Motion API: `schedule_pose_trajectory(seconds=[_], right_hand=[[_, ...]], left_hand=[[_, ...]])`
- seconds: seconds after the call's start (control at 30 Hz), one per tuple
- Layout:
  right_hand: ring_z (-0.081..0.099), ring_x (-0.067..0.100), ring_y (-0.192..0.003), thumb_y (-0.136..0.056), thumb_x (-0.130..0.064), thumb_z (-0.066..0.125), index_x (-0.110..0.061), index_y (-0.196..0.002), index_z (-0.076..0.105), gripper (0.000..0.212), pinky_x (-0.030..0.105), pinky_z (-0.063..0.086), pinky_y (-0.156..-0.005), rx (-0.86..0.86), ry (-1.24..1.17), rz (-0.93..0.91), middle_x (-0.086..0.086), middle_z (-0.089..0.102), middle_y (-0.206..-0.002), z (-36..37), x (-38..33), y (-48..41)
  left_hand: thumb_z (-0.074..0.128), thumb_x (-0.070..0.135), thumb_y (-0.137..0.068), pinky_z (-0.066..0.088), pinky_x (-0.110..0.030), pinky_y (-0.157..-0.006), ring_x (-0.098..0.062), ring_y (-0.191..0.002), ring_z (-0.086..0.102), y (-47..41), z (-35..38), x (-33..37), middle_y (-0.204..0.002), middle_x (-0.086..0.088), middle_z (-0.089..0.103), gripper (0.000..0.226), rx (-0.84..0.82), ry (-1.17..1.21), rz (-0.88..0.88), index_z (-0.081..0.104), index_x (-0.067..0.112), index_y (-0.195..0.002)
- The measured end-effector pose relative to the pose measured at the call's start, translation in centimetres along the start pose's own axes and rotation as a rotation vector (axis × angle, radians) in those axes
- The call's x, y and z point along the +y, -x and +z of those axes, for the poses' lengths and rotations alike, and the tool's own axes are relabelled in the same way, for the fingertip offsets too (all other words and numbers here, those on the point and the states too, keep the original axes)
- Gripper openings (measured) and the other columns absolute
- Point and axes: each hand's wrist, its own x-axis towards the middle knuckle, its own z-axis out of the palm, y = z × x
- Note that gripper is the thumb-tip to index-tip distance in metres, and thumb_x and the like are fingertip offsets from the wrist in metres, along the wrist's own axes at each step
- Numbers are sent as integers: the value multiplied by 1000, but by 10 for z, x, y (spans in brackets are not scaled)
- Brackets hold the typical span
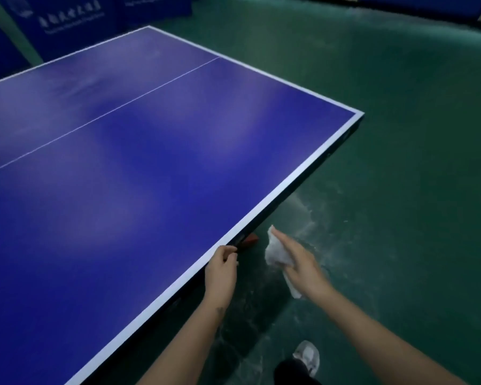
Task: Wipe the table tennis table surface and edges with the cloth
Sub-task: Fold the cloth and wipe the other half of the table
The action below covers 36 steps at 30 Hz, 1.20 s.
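The blue table tennis table (pixel 150 162) fills the left and middle of the view, and its white border line (pixel 289 187) runs along the near side to the right corner. My right hand (pixel 303 262) holds a crumpled white cloth (pixel 275 251) in the air just off that side edge, not touching the table. My left hand (pixel 221 270) is at the edge itself, its fingers curled round the dark handle of a red paddle (pixel 252 239) that pokes out just below the tabletop.
Green floor (pixel 400 162) with pale scuffed patches surrounds the table on the right. My white shoe (pixel 307 355) stands near the bottom edge of the view. Blue printed barriers (pixel 67 23) line the far side behind the table.
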Motion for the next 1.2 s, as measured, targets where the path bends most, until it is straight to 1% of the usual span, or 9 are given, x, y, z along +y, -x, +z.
schedule_pose_trajectory(seconds=[0.13,0.23,0.33,0.47,0.67,0.8,0.9,1.0,1.2], right_hand=[[21,4,-141,-72,18,42,-28,-150,13,95,14,19,-112,-153,-2,-139,-7,15,-156,-23,15,24],[6,7,-145,-90,6,42,-24,-149,-8,83,15,15,-113,-204,199,21,-9,-10,-157,-60,56,23],[17,11,-144,-96,-2,35,-24,-150,1,67,18,14,-111,19,187,302,-6,7,-158,-110,96,17],[21,15,-142,-79,20,40,-13,-143,-6,86,20,17,-114,86,117,160,-3,8,-154,-130,100,-5],[10,13,-145,-88,13,33,-17,-151,7,75,17,5,-110,170,254,485,-2,7,-158,-219,180,-62],[14,10,-143,-67,29,39,-17,-146,6,97,15,6,-114,218,246,190,-6,12,-152,-254,189,-130],[4,4,-144,-81,20,36,-18,-148,-5,88,6,0,-110,122,251,243,-14,-6,-153,-290,216,-181],[8,12,-145,-93,7,31,-20,-151,3,70,17,5,-112,85,319,551,-4,4,-159,-341,259,-218],[27,14,-139,-75,19,39,-25,-151,14,91,23,25,-109,145,366,575,-6,23,-155,-410,289,-305]], left_hand=[[34,21,-100,46,-28,-63,-20,-74,57,-21,96,55,-85,-8,59,28,-211,307,-326,56,11,-85],[26,35,-102,47,-31,-70,-20,-81,59,-27,154,80,-94,-9,62,44,-393,346,-426,59,6,-101],[23,36,-102,42,-32,-86,-20,-98,56,-40,202,98,-103,-7,60,45,-470,298,-409,58,8,-106],[25,41,-101,47,-33,-74,-25,-86,58,-64,254,123,-85,-12,64,48,-570,273,-555,57,6,-94],[21,37,-101,42,-39,-95,-29,-113,54,-134,333,164,-123,-17,57,53,-749,201,-619,46,0,-130],[31,26,-101,45,-39,-97,-33,-110,59,-172,392,199,-139,-24,44,50,-714,401,-863,34,-6,-140],[32,38,-99,42,-42,-97,-33,-120,52,-206,433,244,-134,-22,51,55,-932,-54,-614,45,-3,-133],[34,34,-100,44,-32,-86,-18,-104,59,-270,446,291,-118,-6,63,39,-1014,-47,-445,58,9,-120],[49,14,-94,44,-23,-67,-15,-72,59,-347,507,346,-76,0,62,14,-703,-234,-13,62,11,-98]])
